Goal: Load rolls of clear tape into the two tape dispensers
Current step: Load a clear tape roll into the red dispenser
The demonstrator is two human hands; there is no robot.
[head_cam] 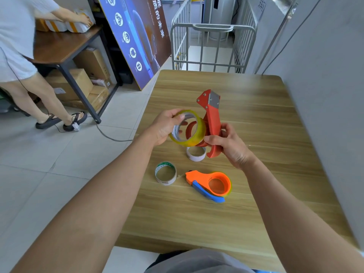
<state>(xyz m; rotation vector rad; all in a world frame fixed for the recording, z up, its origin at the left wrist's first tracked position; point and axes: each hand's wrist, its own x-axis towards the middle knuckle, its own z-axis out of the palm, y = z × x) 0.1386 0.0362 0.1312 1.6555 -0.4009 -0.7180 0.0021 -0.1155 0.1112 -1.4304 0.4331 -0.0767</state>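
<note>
My left hand (164, 128) grips a roll of clear, yellowish tape (198, 137) by its rim, above the wooden table (256, 194). The roll sits against the round hub of a red tape dispenser (211, 117), which my right hand (230, 145) holds upright by its handle, metal blade end up. A second dispenser, orange with a blue handle (211, 184), lies flat on the table nearer to me, with clear tape around its ring. Two bare cardboard cores stand on the table: one white (196, 154) under the red dispenser, one with green print (165, 173) to the left.
The table's left edge drops to a tiled floor with a cable (110, 134). A grey wall (325, 95) borders the right side. A metal cage trolley (212, 48) stands beyond the far edge, a leaning poster board (137, 42) to its left. Another person (17, 46) stands at a dark table at far left.
</note>
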